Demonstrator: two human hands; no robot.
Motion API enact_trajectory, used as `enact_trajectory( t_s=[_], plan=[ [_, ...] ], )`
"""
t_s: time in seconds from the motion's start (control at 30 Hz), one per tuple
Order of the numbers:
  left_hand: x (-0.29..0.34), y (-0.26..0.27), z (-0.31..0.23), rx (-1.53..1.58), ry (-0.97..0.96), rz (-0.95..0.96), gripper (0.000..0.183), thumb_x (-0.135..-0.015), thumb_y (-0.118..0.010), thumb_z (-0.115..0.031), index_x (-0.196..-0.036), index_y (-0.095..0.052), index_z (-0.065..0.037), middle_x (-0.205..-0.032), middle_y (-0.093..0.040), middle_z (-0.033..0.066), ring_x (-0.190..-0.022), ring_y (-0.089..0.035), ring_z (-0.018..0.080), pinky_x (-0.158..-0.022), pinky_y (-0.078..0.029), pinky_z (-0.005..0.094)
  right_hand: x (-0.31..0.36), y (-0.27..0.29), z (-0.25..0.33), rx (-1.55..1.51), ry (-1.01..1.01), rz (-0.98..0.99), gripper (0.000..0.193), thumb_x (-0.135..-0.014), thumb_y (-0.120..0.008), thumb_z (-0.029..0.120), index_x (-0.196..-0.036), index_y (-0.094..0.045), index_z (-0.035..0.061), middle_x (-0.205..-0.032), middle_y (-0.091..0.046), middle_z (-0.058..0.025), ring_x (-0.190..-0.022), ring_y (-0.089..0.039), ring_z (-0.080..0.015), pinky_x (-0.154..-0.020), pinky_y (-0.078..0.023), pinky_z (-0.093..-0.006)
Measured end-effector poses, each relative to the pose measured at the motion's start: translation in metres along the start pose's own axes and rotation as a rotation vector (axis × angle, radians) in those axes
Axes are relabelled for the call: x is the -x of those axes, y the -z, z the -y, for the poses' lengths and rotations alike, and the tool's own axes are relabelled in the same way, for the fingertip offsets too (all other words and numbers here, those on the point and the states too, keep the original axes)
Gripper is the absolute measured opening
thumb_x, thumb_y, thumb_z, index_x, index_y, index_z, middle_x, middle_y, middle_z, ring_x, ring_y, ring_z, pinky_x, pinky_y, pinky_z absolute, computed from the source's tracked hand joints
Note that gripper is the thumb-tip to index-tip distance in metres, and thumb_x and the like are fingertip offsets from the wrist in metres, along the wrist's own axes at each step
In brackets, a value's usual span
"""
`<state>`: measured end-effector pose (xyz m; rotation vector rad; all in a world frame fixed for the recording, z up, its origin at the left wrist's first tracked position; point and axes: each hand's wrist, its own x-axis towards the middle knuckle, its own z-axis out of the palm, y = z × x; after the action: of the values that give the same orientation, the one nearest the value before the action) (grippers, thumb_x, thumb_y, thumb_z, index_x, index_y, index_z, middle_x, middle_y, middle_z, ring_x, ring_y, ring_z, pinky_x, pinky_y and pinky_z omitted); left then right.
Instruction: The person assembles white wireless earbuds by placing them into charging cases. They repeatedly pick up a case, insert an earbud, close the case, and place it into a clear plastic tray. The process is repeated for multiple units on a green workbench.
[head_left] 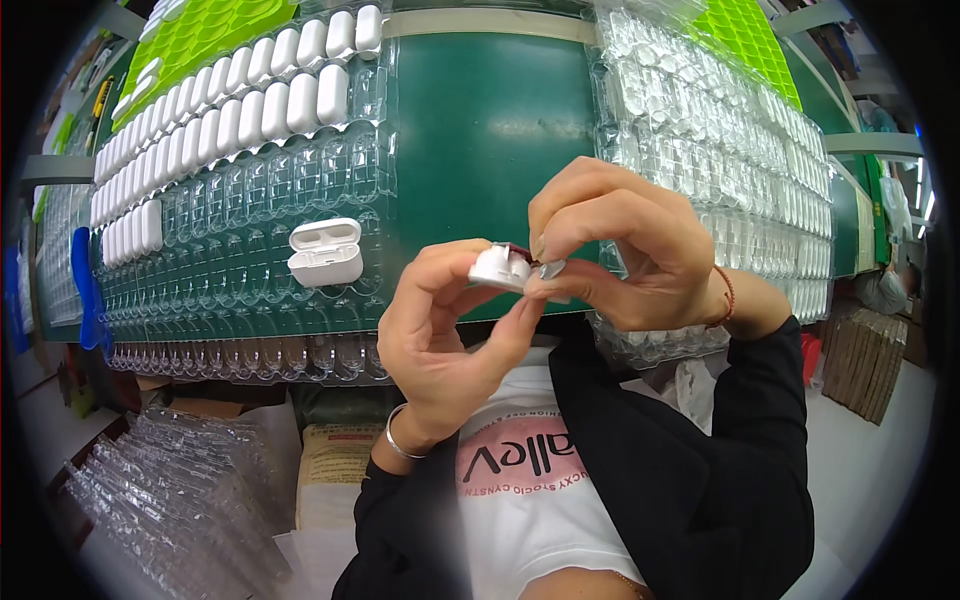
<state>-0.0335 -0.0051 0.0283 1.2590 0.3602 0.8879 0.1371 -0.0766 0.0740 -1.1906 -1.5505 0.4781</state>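
My left hand [435, 330] grips a small white plastic earbud case [500, 267] from below, thumb and fingers curled around it. My right hand [610, 250] comes in from above, its fingertips pinching at the case's top edge beside a small dark red part. Both hands hover over the near edge of a green work table [490, 130]. An open white earbud case [325, 252] lies on a clear plastic blister tray [260, 200] to the left of my hands.
Rows of closed white cases [230, 110] fill the tray's far cells. Stacked clear trays [720, 150] cover the table's right side. More clear trays [170, 490] are piled at the lower left beside a cardboard box [335, 465]. Green trays [200, 35] lie beyond.
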Motion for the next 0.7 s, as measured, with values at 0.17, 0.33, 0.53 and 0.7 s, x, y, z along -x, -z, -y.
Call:
enact_trajectory(
  t_s=[0.17,0.33,0.53,0.7],
  plan=[
    [0.0,0.001,-0.005,-0.12,0.044,0.022,0.043,-0.075,-0.073,0.011,-0.114,-0.056,0.004,-0.108,-0.065,0.0121,-0.097,-0.068,0.0173,-0.089,-0.057,0.0306,0.0,0.003,-0.002,0.102,0.01,0.054,0.033,-0.08,-0.074,-0.007,-0.111,-0.062,-0.004,-0.096,-0.063,-0.0146,-0.087,-0.062,-0.0179,-0.071,-0.05,-0.0279],
    [-0.003,-0.002,0.003,-0.073,0.05,-0.091,0.042,-0.078,-0.067,0.013,-0.116,-0.052,0.005,-0.113,-0.063,0.0156,-0.102,-0.067,0.0197,-0.09,-0.057,0.0313,-0.001,-0.012,-0.001,-0.366,-0.392,-0.255,0.022,-0.085,-0.07,-0.003,-0.107,-0.067,-0.0012,-0.098,-0.066,-0.0119,-0.091,-0.066,-0.0149,-0.079,-0.056,-0.0281],
    [-0.003,0.0,0.009,0.094,0.045,-0.121,0.039,-0.083,-0.064,0.013,-0.118,-0.05,0.005,-0.117,-0.061,0.0182,-0.107,-0.064,0.0205,-0.094,-0.055,0.0323,0.004,-0.01,-0.01,-0.1,-0.247,-0.139,0.025,-0.081,-0.073,-0.004,-0.105,-0.069,-0.0005,-0.097,-0.07,-0.0098,-0.088,-0.069,-0.0173,-0.079,-0.055,-0.0273],
    [-0.002,0.0,0.007,0.033,0.074,-0.123,0.038,-0.085,-0.065,0.011,-0.12,-0.051,0.005,-0.119,-0.062,0.0195,-0.109,-0.064,0.0204,-0.094,-0.055,0.0323,0.005,-0.012,-0.012,-0.07,-0.167,-0.193,0.028,-0.077,-0.075,-0.007,-0.103,-0.072,0.0026,-0.098,-0.07,-0.0102,-0.085,-0.069,-0.0186,-0.076,-0.057,-0.0271]
  ],
)
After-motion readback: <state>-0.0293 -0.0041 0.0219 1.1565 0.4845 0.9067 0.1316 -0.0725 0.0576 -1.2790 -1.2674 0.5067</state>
